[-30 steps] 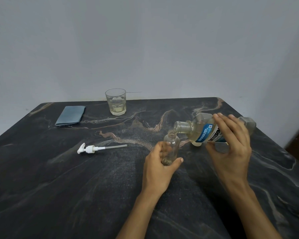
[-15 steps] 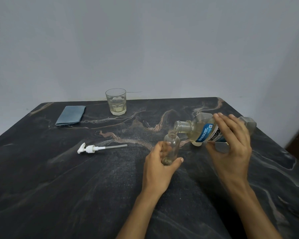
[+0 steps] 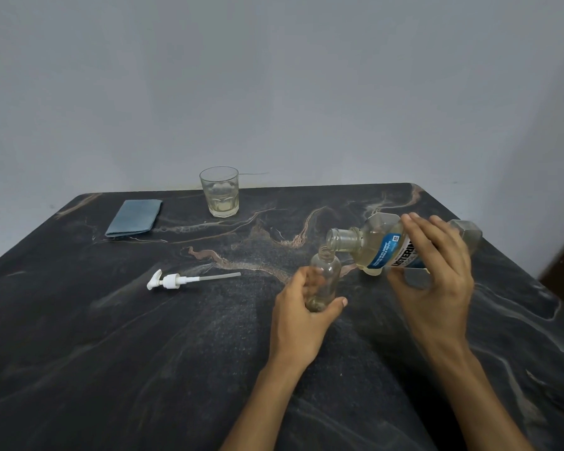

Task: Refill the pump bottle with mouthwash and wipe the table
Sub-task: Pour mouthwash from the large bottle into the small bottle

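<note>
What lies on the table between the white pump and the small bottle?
Nothing: in the head view, only bare dark table lies between the pump and the small bottle held by the left hand.

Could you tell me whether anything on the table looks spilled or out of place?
No spill shows. The pump head lies on its side on the table, off the small bottle, as expected during refilling.
</note>
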Demonstrator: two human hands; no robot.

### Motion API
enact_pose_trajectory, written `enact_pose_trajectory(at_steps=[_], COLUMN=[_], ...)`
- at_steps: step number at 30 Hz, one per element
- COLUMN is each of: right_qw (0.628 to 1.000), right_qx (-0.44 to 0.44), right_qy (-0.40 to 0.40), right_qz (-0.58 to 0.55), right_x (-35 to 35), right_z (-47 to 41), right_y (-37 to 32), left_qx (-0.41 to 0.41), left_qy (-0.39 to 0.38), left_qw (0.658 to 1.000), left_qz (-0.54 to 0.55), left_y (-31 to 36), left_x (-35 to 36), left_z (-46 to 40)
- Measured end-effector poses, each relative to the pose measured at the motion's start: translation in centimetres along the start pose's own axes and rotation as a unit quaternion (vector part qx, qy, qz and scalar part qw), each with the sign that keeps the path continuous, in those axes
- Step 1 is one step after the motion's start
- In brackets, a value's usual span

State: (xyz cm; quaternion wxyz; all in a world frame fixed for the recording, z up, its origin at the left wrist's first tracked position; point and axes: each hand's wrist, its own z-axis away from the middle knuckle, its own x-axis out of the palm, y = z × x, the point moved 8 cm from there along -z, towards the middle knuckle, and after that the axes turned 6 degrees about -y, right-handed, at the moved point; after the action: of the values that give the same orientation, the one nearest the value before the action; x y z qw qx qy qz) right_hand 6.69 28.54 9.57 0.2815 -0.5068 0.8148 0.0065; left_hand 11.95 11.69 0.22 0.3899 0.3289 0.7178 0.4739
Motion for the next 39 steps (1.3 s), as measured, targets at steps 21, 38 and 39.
enact_pose_trajectory(at_steps=[21, 38, 39], right_qw=[1.0, 1.0, 1.0], right_qx=[-0.01, -0.008, -0.007], right_qy=[0.01, 0.009, 0.009], right_qz=[-0.008, -0.003, -0.004], right_x=[0.0, 0.0, -0.01], right_z=[0.12, 0.14, 0.13], right_y=[0.25, 0.21, 0.2], left_qx=[-0.009, -0.003, -0.003], left_qy=[0.003, 0.001, 0.001], left_qw=[1.0, 1.0, 1.0], left_qz=[0.002, 0.004, 0.003], left_y=[-0.22, -0.24, -0.25], left_x=[-0.02, 0.0, 0.02], left_z=[-0.03, -0.1, -0.08])
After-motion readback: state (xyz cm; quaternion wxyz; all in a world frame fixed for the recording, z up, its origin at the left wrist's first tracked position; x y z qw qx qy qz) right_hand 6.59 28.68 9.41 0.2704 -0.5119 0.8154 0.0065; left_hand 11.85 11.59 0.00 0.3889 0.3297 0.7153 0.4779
